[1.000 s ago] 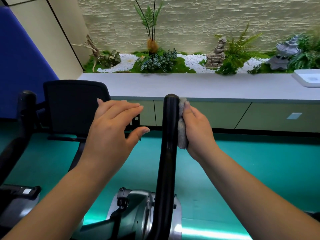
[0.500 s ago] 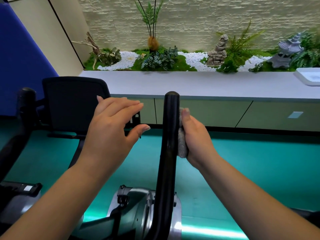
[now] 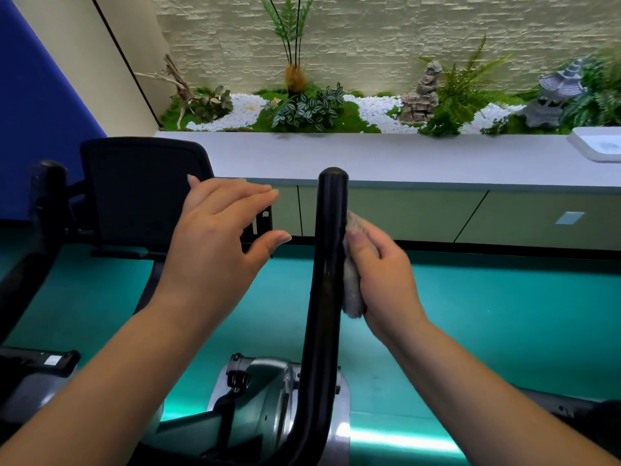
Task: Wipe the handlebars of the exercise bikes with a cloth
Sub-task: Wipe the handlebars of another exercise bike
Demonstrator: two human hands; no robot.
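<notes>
Right hand (image 3: 386, 274) has the cloth (image 3: 351, 287) bunched up in its fingers and pressed flat against the right side of the bar (image 3: 327, 264), so the bar's directly to the left of that hand, touching thru the cloth. Bar runs pretty much upright, rounded tip above the hand, curving down toward the bike body below. Imo the wipe just has to follow that long axis, up or down.

Left hand (image 3: 218, 243) is on the other side of the bar, fingers spread and relaxed, holding nothing, near but not touching. Right hand's obv the nearer one, it's doing the work.

Vs a sec ago: cloth hand has slid down the bar, more bare tip showing above it now. It's also a bit blurry, so prob mid-stroke. Left hand hasn't rly budged.
</notes>
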